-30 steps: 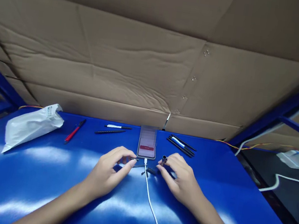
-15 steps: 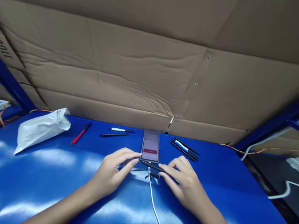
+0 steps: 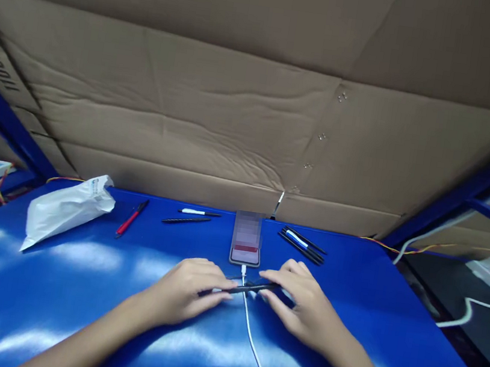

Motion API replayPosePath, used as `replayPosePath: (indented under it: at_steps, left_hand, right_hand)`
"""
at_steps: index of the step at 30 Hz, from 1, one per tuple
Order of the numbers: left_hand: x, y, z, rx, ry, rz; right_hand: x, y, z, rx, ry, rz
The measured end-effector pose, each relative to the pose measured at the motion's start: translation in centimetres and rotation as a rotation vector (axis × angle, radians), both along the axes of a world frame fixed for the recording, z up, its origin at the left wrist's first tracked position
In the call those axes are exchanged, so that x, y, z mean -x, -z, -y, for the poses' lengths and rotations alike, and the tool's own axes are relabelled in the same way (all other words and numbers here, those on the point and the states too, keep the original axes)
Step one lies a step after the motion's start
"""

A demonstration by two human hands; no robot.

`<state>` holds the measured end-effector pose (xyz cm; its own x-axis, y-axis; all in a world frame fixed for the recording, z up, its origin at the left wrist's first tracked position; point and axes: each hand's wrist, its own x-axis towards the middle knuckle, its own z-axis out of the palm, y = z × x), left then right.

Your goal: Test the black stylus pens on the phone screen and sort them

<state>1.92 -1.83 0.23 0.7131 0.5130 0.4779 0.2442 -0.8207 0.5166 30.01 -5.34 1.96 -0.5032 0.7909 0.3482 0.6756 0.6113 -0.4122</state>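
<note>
A slim black pen (image 3: 246, 289) is held almost level across the white charging cable. My left hand (image 3: 193, 290) pinches its left part between thumb and fingers. At the other end, my right hand (image 3: 297, 294) has thumb and fingertips closed on the pen. Behind the pen, small dark pieces lie on the table, partly hidden and too blurred to name. Just beyond my hands a phone (image 3: 244, 256) lies face up, with the white cable (image 3: 251, 339) plugged into its near edge.
On the blue table (image 3: 87, 295), a white plastic bag (image 3: 71, 207) and a red pen (image 3: 130, 220) lie to the left. A black pen (image 3: 186, 220) and a white-and-black pen (image 3: 198, 212) are left of the phone. Several dark pens (image 3: 302, 246) lie right. Cardboard (image 3: 219, 107) stands behind.
My left hand has moved nearer and wraps further along the pen. The pen has come toward me, its left end now lower than its right. My right hand has barely shifted.
</note>
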Motion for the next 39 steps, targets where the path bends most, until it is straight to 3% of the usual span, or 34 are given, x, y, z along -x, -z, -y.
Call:
replayPosePath:
  at_steps: [6,10,15,19,31,39]
  left_hand:
    - [0.3,-0.8,0.3,0.045,0.107,-0.351]
    - [0.1,-0.8,0.5,-0.018,0.074,-0.417]
    - [-1.1,0.8,0.6,-0.046,-0.154,-0.325]
    - [-2.4,2.1,0.7,0.008,-0.258,-0.236]
    - [-2.7,2.3,0.7,0.071,-0.296,-0.225]
    - [-2.7,1.3,1.0,0.4,-0.299,0.028]
  right_hand:
    - [0.9,-1.0,1.0,0.155,-0.128,0.099]
    - [1.5,-0.7,1.1,0.162,-0.12,0.11]
    - [2.2,1.2,0.5,0.082,0.066,-0.011]
    - [2.6,2.6,0.1,0.053,0.124,0.006]
    - [2.8,2.2,0.1,0.15,0.104,-0.043]
    - [2.5,1.6,-0.1,0.196,0.102,-0.309]
